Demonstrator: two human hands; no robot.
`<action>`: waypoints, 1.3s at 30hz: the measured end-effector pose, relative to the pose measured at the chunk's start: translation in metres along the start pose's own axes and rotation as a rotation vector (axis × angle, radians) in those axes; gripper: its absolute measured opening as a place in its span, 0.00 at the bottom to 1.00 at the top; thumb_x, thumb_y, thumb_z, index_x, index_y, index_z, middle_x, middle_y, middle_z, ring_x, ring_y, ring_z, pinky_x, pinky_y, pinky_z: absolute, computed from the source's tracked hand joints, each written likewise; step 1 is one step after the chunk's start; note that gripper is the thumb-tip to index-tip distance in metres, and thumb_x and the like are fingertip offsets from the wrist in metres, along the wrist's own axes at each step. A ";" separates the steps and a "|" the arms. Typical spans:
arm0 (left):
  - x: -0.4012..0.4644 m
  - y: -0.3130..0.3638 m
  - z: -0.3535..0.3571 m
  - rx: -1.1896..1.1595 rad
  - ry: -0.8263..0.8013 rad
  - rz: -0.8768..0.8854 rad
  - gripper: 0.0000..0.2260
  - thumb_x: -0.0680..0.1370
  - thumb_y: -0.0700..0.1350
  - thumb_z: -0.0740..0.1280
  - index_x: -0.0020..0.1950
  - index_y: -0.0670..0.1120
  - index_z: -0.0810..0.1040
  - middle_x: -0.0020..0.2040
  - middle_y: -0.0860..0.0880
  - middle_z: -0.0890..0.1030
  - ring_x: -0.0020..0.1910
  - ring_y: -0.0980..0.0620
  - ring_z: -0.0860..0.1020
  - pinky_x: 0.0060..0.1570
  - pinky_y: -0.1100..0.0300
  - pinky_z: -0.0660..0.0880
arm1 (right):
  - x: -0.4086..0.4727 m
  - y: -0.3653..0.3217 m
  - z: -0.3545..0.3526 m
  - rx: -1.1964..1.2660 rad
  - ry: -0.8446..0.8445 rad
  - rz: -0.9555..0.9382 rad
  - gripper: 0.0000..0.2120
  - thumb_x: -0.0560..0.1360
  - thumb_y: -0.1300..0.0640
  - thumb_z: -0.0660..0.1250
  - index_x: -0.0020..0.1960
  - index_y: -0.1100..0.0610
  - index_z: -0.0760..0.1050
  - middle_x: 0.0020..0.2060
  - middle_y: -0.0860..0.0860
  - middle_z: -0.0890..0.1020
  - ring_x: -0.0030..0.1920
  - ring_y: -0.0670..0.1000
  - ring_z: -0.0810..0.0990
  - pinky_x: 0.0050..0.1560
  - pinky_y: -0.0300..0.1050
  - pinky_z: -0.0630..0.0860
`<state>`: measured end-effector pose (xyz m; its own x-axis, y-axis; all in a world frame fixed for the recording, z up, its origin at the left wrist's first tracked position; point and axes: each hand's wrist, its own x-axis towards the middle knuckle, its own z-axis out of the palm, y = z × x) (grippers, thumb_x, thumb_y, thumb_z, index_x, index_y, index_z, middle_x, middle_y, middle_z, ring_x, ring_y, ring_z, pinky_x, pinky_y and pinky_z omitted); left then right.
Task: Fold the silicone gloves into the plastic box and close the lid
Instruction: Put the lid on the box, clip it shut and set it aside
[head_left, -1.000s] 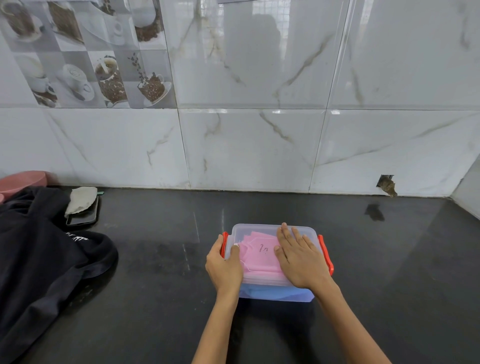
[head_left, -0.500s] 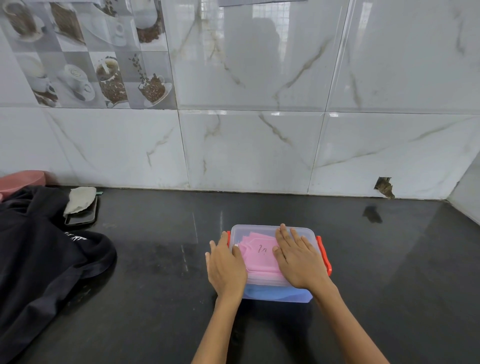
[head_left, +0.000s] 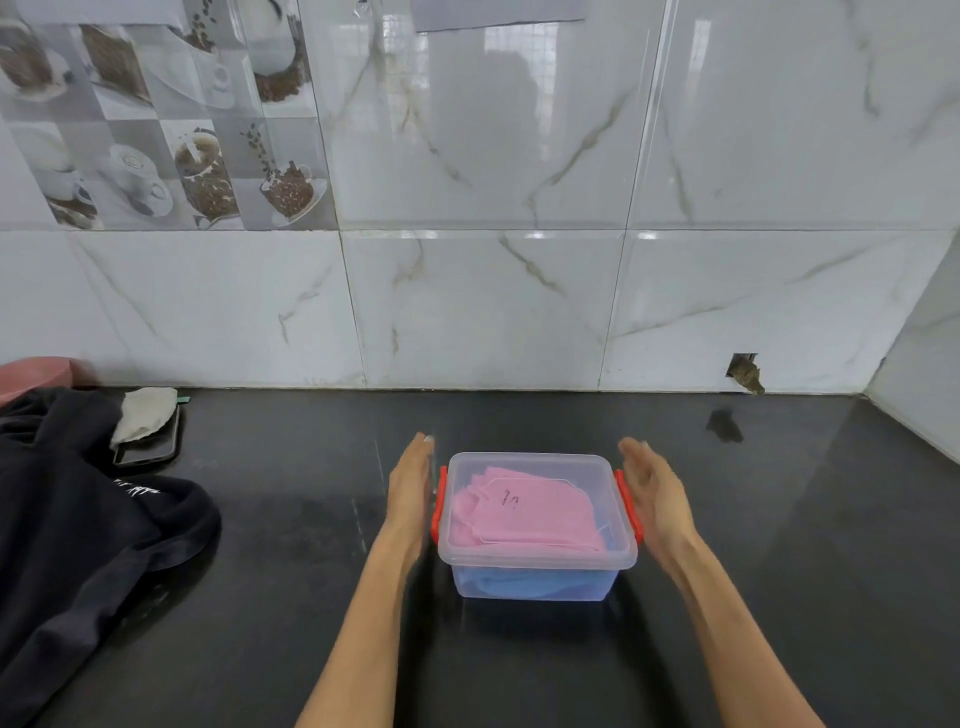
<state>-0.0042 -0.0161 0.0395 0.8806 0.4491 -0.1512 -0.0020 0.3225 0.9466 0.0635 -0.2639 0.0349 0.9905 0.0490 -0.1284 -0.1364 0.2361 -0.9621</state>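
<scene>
A clear plastic box (head_left: 535, 582) stands on the black counter with its clear lid (head_left: 618, 545) on top. Through the lid I see a folded pink glove (head_left: 524, 514); a blue glove (head_left: 524, 584) lies beneath it. Red latches sit on the left (head_left: 439, 506) and right (head_left: 629, 506) sides. My left hand (head_left: 410, 493) is held edge-on beside the left latch, fingers straight. My right hand (head_left: 654, 493) is flat beside the right latch, fingers straight. Neither hand holds anything.
A black garment (head_left: 78, 545) lies on the counter at the left, with a phone (head_left: 150, 441) and a grey cloth (head_left: 143, 410) beside it. A pink bowl (head_left: 31, 376) sits at the far left. Tiled wall runs behind; a side wall stands at right.
Both hands have lifted off the lid and moved outward to the box's left and right sides, beside the red latches. The box has stayed in place.
</scene>
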 end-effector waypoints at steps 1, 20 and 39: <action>-0.001 -0.012 -0.005 -0.085 -0.012 -0.059 0.25 0.81 0.55 0.56 0.75 0.47 0.61 0.75 0.49 0.63 0.73 0.49 0.64 0.69 0.55 0.61 | -0.003 0.012 -0.003 0.088 0.004 0.045 0.22 0.78 0.47 0.60 0.68 0.57 0.69 0.67 0.54 0.73 0.68 0.53 0.71 0.67 0.48 0.68; -0.014 -0.069 -0.001 -0.349 -0.061 -0.124 0.25 0.81 0.56 0.51 0.41 0.52 0.87 0.38 0.48 0.86 0.37 0.49 0.85 0.32 0.57 0.81 | -0.015 0.074 0.004 0.309 -0.036 0.062 0.21 0.79 0.43 0.52 0.45 0.50 0.82 0.36 0.51 0.85 0.37 0.50 0.85 0.35 0.46 0.81; -0.018 -0.100 0.143 -0.117 -0.181 -0.365 0.23 0.79 0.58 0.53 0.40 0.46 0.80 0.27 0.50 0.82 0.35 0.50 0.78 0.31 0.59 0.75 | -0.058 0.040 -0.109 0.332 0.398 -0.092 0.22 0.79 0.43 0.53 0.38 0.48 0.83 0.36 0.50 0.85 0.37 0.49 0.83 0.42 0.47 0.78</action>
<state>0.0479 -0.1752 -0.0119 0.9025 0.1372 -0.4083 0.2812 0.5304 0.7998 0.0023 -0.3631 -0.0218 0.9196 -0.3439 -0.1901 0.0178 0.5197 -0.8542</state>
